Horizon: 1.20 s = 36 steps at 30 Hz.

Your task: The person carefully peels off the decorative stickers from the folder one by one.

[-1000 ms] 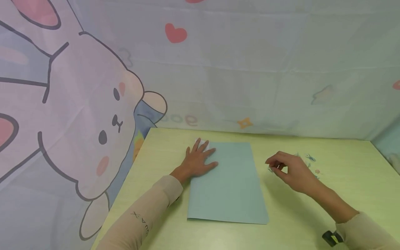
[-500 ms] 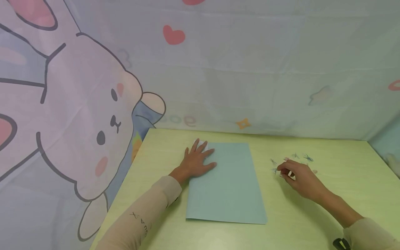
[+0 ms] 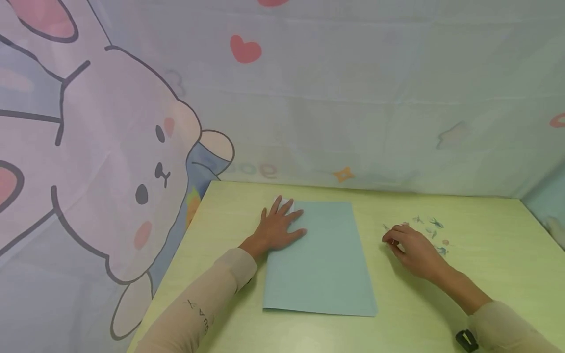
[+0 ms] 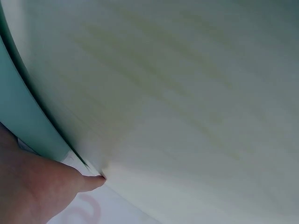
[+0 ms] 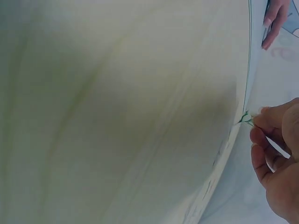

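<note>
My left hand (image 3: pixel 277 229) lies flat with fingers spread on the upper left corner of a pale blue-green sheet (image 3: pixel 324 264), which looks folded along its left side. Under those fingers a white piece of paper (image 3: pixel 289 205) shows at the corner. To the right of the sheet, my right hand (image 3: pixel 415 250) is low over the table, thumb and fingers together. In the right wrist view its fingertips pinch a small piece with green leaf-like strands (image 5: pixel 245 117). Around that hand lie several small flat pieces, among them a blue one (image 3: pixel 436 223) and a pinkish one (image 3: pixel 446 242).
The yellow-green table (image 3: pixel 494 255) reaches back to a hanging cloth (image 3: pixel 353 98) printed with a large rabbit (image 3: pixel 132 162) and hearts. A black band (image 3: pixel 466 340) shows at my right sleeve.
My right hand moved right, then back a little left, staying low. Several small pieces it covered a second ago now show. The left hand stays on the sheet.
</note>
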Tool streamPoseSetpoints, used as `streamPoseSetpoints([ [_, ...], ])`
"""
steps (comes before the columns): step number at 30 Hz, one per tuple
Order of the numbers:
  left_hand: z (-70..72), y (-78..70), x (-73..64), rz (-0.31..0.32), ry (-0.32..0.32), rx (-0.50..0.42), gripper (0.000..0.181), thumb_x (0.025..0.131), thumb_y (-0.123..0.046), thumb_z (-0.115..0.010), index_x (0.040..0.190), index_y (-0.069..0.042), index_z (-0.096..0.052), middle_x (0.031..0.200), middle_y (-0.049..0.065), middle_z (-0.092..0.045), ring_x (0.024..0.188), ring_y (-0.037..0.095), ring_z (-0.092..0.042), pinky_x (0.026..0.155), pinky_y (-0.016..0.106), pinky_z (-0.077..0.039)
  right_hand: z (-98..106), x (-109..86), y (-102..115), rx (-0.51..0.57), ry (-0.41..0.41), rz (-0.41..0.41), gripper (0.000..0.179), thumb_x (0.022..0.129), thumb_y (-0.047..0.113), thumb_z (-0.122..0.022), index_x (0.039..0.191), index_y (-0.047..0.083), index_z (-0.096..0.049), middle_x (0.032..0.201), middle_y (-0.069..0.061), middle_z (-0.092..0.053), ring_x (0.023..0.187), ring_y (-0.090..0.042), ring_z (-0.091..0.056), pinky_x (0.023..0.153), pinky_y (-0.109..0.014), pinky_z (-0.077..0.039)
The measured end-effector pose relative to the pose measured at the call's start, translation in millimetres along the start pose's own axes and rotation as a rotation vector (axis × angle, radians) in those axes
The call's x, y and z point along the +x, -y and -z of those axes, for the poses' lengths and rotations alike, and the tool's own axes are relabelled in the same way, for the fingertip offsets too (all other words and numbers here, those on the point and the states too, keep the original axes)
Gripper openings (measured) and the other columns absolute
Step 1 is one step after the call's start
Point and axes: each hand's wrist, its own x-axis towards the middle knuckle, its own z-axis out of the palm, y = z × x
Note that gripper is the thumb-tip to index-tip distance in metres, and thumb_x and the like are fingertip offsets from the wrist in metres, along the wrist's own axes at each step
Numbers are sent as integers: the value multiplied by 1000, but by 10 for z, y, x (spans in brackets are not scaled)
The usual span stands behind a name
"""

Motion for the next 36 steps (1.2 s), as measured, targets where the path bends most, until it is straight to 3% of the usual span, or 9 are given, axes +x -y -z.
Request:
streamPoseSetpoints([
  [6,8,-44,-14,-4,20,4,70,104,-69,-46,164,-32,-43,177,4,-17,164,33,3,121,74,-15,-6,-71,1,-22,61,14,27,83,-12,-81,96,11,-76,94,5,-69,82,-13,-65,72,-35,-57],
  [12,32,-46,1,1,2,21,70,104,-69,-46,163,-32,-44,177,4,-19,164,34,2,121,74,-16,35,-107,-2,25,94,45,27,85,-11,-80,96,13,-75,94,7,-69,81,-9,-65,72,-34,-57],
  [18,9,-26,22,-2,7,22,70,104,-69,-45,164,-33,-44,177,4,-19,164,34,2,120,74,-15,79,-140,9,121,94,2,25,91,-14,-72,104,7,-76,97,3,-74,85,-12,-70,72,-30,-59],
  [24,11,-38,35,-1,16,5,70,104,-68,-47,164,-32,-44,177,4,-18,164,34,3,121,74,-14,93,-151,13,118,65,-41,28,89,-15,-73,108,5,-74,96,4,-69,83,-8,-65,71,-27,-58],
  [29,11,-51,35,-7,32,-3,71,104,-69,-47,164,-31,-43,178,5,-16,164,34,3,121,74,-14,93,-168,15,98,86,-71,29,88,-14,-75,109,6,-74,94,6,-64,84,-8,-62,72,-32,-57],
  [36,11,-16,33,-8,51,18,73,103,-71,-47,165,-32,-41,178,4,-15,164,34,5,121,75,-14,137,-102,97,50,19,-82,21,92,1,-79,112,6,-75,103,-2,-70,94,-25,-69,85,-56,-52],
])
